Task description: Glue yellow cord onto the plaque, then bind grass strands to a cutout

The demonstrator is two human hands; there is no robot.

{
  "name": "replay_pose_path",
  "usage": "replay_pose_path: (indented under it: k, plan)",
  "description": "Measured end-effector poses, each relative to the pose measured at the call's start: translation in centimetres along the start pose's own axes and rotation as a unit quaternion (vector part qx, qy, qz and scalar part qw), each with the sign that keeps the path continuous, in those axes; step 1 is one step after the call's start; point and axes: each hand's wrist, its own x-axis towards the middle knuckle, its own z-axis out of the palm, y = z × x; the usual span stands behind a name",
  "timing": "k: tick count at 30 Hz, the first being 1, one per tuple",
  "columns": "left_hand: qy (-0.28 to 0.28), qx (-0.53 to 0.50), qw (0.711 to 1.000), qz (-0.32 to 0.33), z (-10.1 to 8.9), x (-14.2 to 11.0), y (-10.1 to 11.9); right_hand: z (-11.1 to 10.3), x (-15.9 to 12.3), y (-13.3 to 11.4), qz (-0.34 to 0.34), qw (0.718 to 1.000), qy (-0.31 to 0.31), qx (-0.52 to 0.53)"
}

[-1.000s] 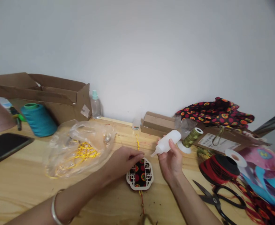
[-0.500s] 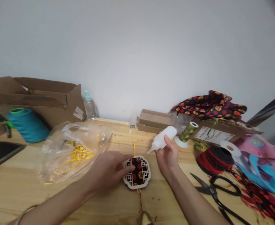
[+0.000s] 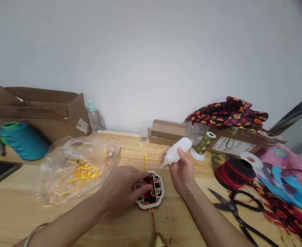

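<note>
A flat ornament [image 3: 157, 192] with a pale lattice frame and dark patterned fabric lies on the wooden table. My left hand [image 3: 124, 185] grips its left side, thumb lying across the fabric and index finger near the top edge; the other fingertips are hidden. A yellow cord [image 3: 145, 161] runs from its top, and a red cord [image 3: 153, 219] leads down to a brass-coloured piece [image 3: 159, 240], partly cut off. My right hand [image 3: 183, 171] is closed around a white squeeze bottle [image 3: 178, 149], its thin nozzle tilted down-left, above and right of the ornament, not touching it.
Left are a plastic bag [image 3: 63, 168] with yellow cord, a teal thread cone [image 3: 24, 142], a phone [image 3: 1, 173], a cardboard box [image 3: 50, 127] and a spray bottle [image 3: 94, 118]. Right are black scissors [image 3: 232, 207], a red cord spool [image 3: 233, 175], an olive thread spool [image 3: 205, 144] and patterned fabric [image 3: 230, 115].
My left thumb has slid slightly further right over the ornament's fabric. The squeeze bottle remains in my right hand, held much the same. The whole view has shifted a little.
</note>
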Motion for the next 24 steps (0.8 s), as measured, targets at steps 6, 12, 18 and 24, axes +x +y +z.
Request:
replay_pose_path:
  k: [6,12,18,24]
  plan:
    - [-0.009,0.007,1.000,-0.001,0.03,0.45,0.22,0.41,-0.11,-0.26,0.001,1.000,0.013,0.015]
    - [-0.008,0.004,1.000,0.013,0.03,0.77,0.47,0.36,-0.06,-0.22,-0.003,1.000,0.014,-0.001]
    - [-0.003,-0.015,1.000,-0.021,-0.49,0.46,0.42,0.21,0.04,-0.08,0.001,1.000,0.016,0.013]
    - [-0.021,-0.014,1.000,-0.017,-0.07,0.08,0.12,0.28,0.01,-0.13,0.004,1.000,0.010,0.021]
